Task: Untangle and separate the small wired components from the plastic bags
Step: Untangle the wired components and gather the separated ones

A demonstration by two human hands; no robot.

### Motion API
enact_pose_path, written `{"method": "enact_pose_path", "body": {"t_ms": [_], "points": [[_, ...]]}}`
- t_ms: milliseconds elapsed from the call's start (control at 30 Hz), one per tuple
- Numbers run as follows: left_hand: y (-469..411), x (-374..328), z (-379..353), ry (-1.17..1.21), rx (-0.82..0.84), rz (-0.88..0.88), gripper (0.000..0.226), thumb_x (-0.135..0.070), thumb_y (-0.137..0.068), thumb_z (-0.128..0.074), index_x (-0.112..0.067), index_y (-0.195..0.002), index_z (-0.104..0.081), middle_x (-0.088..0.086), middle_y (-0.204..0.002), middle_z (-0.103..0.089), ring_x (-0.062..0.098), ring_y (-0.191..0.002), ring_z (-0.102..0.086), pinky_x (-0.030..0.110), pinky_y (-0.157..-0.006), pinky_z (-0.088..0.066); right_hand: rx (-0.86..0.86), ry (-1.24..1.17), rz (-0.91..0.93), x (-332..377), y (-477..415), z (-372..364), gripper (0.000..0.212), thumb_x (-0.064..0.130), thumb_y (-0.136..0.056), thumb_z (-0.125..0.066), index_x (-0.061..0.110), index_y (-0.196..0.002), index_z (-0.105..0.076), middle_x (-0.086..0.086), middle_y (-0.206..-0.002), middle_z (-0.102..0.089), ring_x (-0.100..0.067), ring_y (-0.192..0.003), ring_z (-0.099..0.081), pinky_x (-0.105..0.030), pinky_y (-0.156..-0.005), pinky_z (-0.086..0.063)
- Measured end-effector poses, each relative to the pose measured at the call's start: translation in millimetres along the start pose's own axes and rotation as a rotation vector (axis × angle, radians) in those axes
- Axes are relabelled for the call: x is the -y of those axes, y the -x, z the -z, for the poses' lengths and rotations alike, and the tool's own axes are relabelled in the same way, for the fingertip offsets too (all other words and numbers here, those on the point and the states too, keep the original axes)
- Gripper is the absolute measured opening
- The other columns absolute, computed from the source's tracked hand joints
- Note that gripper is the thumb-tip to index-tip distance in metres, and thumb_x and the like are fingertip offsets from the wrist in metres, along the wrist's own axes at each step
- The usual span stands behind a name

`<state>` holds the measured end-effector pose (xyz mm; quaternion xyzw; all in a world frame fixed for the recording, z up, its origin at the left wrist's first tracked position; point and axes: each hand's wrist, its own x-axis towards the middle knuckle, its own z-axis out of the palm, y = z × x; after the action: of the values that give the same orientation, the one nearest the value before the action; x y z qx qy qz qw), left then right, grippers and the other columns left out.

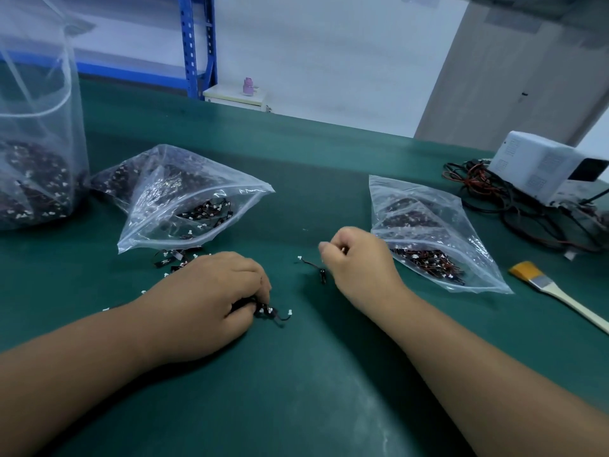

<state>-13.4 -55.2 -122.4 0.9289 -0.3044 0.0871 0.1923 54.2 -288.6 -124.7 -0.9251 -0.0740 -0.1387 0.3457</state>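
Black white-plugged wires (171, 259): clump (267, 312) in gripping left hand (211, 291), one (322, 276) in pinching right hand (359, 258)

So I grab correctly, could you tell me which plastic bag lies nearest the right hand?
The zip bag between the right hand and the brush; the others sit left.

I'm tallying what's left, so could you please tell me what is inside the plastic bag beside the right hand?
The plastic bag holds tangled wired components with white connectors at its near end; darker bundles fill the far end, hiding whatever lies beneath.
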Motion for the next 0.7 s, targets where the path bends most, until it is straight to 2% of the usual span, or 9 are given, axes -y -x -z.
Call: {"method": "enact_pose_path", "body": {"t_ms": [67,133,167,300,400,467,533,600,700], "points": [[-0.5,0.2,-0.2,-0.005,0.000,-0.001,0.019,-0.014,-0.082,-0.063,-0.031,-0.090,-0.068,-0.022,-0.100,-0.063,0.001,-0.101,-0.056,0.025,-0.093,-0.041,-0.025,-0.307,-0.213,5.5,-7.3,1.6,0.038,0.028,-0.087,-0.064,0.019,-0.058,-0.040,0.012,-0.047,-0.037,-0.012,-0.046,-0.029,-0.027,-0.045,-0.026],[-0.5,0.0,-0.1,0.001,-0.003,-0.003,0.018,-0.015,-0.082,-0.062,-0.030,-0.090,-0.068,-0.022,-0.100,-0.063,0.002,-0.100,-0.056,0.026,-0.093,-0.043,0.025,-0.626,-0.444,12.1,-15.0,3.8,0.037,0.031,-0.089,-0.065,0.024,-0.063,-0.038,0.005,-0.058,-0.033,-0.015,-0.051,-0.024,-0.024,-0.044,-0.021],[-0.3,-0.5,0.1,0.004,-0.005,-0.002,0.018,-0.016,-0.082,-0.061,-0.030,-0.090,-0.068,-0.022,-0.100,-0.063,0.002,-0.100,-0.057,0.027,-0.092,-0.044,0.056,-0.695,-0.505,14.1,-18.0,4.9,0.035,0.035,-0.090,-0.064,0.025,-0.067,-0.039,0.002,-0.063,-0.034,-0.016,-0.053,-0.024,-0.023,-0.043,-0.021],[0.4,-1.8,0.9,0.014,-0.015,0.003,0.018,-0.018,-0.075,-0.050,-0.029,-0.082,-0.064,-0.019,-0.094,-0.063,0.007,-0.095,-0.058,0.033,-0.087,-0.047,0.106,-0.543,-0.469,15.2,-22.0,5.3,0.031,0.045,-0.095,-0.059,0.020,-0.078,-0.052,-0.006,-0.075,-0.048,-0.020,-0.061,-0.036,-0.029,-0.056,-0.030],[0.5,-1.3,1.1,0.010,-0.010,0.022,0.018,-0.019,-0.073,-0.048,-0.029,-0.079,-0.061,-0.017,-0.092,-0.062,0.009,-0.093,-0.058,0.034,-0.085,-0.048,0.077,-0.445,-0.453,11.5,-19.7,8.5,0.034,0.043,-0.095,-0.060,0.011,-0.081,-0.060,-0.002,-0.080,-0.058,-0.016,-0.067,-0.045,-0.028,-0.059,-0.035],[0.8,-1.0,0.9,0.012,-0.007,0.025,0.018,-0.020,-0.073,-0.048,-0.030,-0.079,-0.061,-0.017,-0.092,-0.063,0.010,-0.093,-0.057,0.034,-0.085,-0.048,0.056,-0.408,-0.455,8.0,-17.9,13.1,0.038,0.043,-0.095,-0.061,0.006,-0.087,-0.062,-0.002,-0.082,-0.057,-0.015,-0.070,-0.046,-0.028,-0.061,-0.036],[0.8,-1.4,0.8,0.013,-0.006,0.024,0.017,-0.019,-0.073,-0.048,-0.030,-0.079,-0.061,-0.017,-0.092,-0.063,0.010,-0.092,-0.057,0.034,-0.085,-0.048,0.056,-0.385,-0.435,6.7,-15.7,19.3,0.034,0.044,-0.094,-0.062,0.012,-0.081,-0.062,-0.003,-0.079,-0.055,-0.016,-0.067,-0.044,-0.029,-0.059,-0.035],[0.3,-1.4,0.9,0.011,-0.005,0.025,0.017,-0.020,-0.074,-0.049,-0.030,-0.080,-0.061,-0.017,-0.092,-0.063,0.010,-0.093,-0.057,0.034,-0.085,-0.048,0.079,-0.423,-0.406,8.5,-13.5,26.0,0.030,0.043,-0.093,-0.063,0.017,-0.078,-0.060,-0.006,-0.076,-0.051,-0.019,-0.065,-0.042,-0.030,-0.062,-0.036],[-0.5,-1.6,1.0,0.014,-0.006,0.023,0.017,-0.019,-0.073,-0.049,-0.029,-0.079,-0.061,-0.017,-0.092,-0.063,0.009,-0.092,-0.057,0.034,-0.085,-0.048,0.114,-0.450,-0.367,12.3,-9.9,35.7,0.029,0.042,-0.092,-0.066,0.015,-0.082,-0.062,-0.008,-0.078,-0.052,-0.022,-0.070,-0.045,-0.035,-0.065,-0.039]]}}
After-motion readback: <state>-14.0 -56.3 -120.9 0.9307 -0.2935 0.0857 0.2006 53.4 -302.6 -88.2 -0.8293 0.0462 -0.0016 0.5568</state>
